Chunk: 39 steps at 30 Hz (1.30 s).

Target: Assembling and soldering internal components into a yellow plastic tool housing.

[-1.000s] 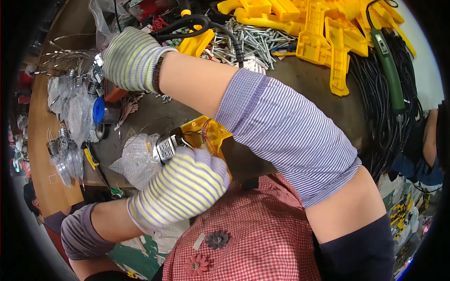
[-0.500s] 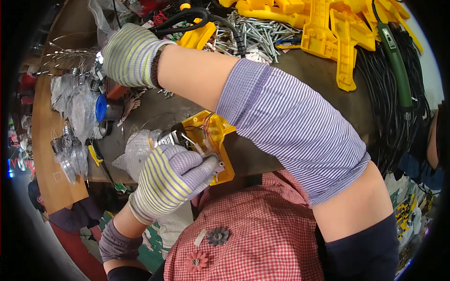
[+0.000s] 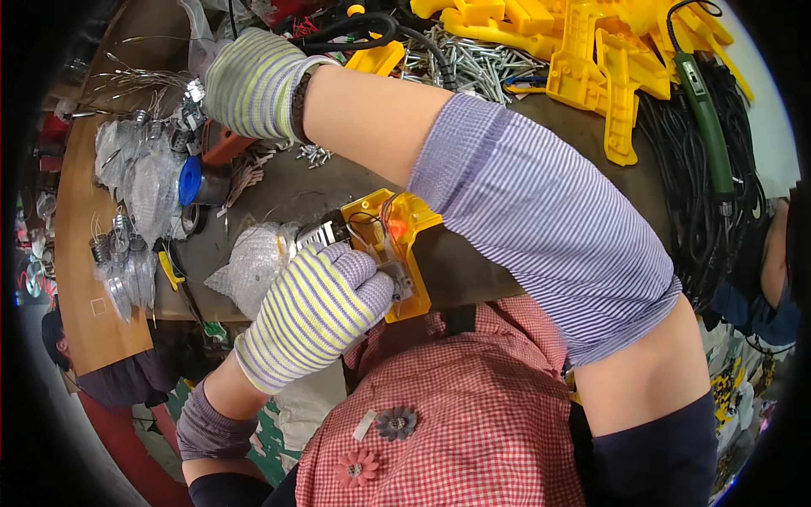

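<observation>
Left hand, in a yellow-and-grey striped glove, is closed around the lower part of a yellow plastic casing that lies open at the near edge of the dark tabletop, with thin wires and a small metal part showing inside it. Right hand, gloved the same way, reaches across to the far left of the tabletop; its fingers are hidden, so whether it grips anything cannot be told. Its forearm and striped sleeve cross above the casing. Just left of the casing sits a clear bag. More clear bags of small bulbs crowd the left edge beside a blue roll of tape. At the far edge lie loose screws, yellow plastic shells and black cables, leaving little free surface around the casing.
</observation>
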Available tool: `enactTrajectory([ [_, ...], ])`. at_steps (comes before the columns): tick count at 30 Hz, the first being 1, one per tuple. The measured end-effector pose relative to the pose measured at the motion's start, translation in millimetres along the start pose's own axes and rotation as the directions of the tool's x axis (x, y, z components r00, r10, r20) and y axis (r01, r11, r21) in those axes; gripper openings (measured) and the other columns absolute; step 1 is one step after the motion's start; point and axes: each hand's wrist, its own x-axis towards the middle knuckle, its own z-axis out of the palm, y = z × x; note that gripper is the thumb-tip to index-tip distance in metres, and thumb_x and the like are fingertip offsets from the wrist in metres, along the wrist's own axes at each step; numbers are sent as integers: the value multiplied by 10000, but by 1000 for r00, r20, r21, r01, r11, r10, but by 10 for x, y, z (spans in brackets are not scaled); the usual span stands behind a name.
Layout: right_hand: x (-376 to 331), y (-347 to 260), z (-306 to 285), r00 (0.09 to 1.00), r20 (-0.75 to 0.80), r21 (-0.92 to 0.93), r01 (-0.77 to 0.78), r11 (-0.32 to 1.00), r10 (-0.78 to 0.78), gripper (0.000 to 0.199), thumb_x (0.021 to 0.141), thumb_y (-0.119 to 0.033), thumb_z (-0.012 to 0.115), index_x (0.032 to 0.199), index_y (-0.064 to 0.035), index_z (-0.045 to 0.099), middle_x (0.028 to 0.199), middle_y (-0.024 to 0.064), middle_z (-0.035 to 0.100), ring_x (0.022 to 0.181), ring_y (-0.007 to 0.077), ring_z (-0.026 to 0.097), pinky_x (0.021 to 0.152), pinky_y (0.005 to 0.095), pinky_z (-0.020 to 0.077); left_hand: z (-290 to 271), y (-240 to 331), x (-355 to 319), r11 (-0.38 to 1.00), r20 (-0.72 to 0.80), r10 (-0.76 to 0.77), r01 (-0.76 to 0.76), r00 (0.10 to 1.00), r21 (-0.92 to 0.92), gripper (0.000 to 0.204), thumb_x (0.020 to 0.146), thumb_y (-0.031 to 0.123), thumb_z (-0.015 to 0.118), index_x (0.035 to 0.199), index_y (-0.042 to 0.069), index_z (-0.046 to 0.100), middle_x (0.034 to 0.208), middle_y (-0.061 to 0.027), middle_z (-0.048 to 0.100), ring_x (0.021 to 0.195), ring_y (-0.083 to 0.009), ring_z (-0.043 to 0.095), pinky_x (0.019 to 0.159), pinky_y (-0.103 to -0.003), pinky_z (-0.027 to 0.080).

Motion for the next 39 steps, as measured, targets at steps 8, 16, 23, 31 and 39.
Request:
enactTrajectory([
  [8,-1189,-375,-613,922,-323,80,251,965,-213,77,732,-153,650,740,-87,689,741,85,666,782,270,683,641,372,553,271,105,-299,974,-292,-220,224,931,-21,202,799,271,668,906,99,668,814,-69,607,706,-257,617,572,-389,475],
  [16,-1537,-812,-701,928,190,339,244,909,-320,199,751,-242,575,752,-45,598,696,142,580,646,312,621,640,419,523,482,181,-695,940,-671,-325,305,667,-153,393,679,253,846,1025,140,700,896,-52,602,782,-255,617,665,-385,504],
  [23,-1140,-703,-702,613,428,459,486,744,-664,140,743,-214,614,679,-99,567,722,81,547,741,245,601,651,381,500,955,397,-1448,599,-593,-790,405,158,-691,185,822,47,732,1001,41,686,975,-78,645,831,-171,619,741,-288,496],
  [31,-1128,-743,-731,600,510,307,542,782,-616,126,745,-226,603,751,-100,607,720,47,558,729,221,611,607,384,491,2014,808,-1476,-474,335,-813,-206,476,-856,443,998,338,560,1277,-6,562,1105,-95,655,1036,-175,609,915,-310,492],
  [39,-1622,-1153,-751,873,474,15,-142,990,118,192,782,-179,629,896,-30,591,727,121,577,658,316,599,561,445,451,1635,783,-1374,-342,154,-752,-180,640,-922,393,905,152,721,1269,29,641,1165,-61,694,1095,-148,624,993,-316,476],
])
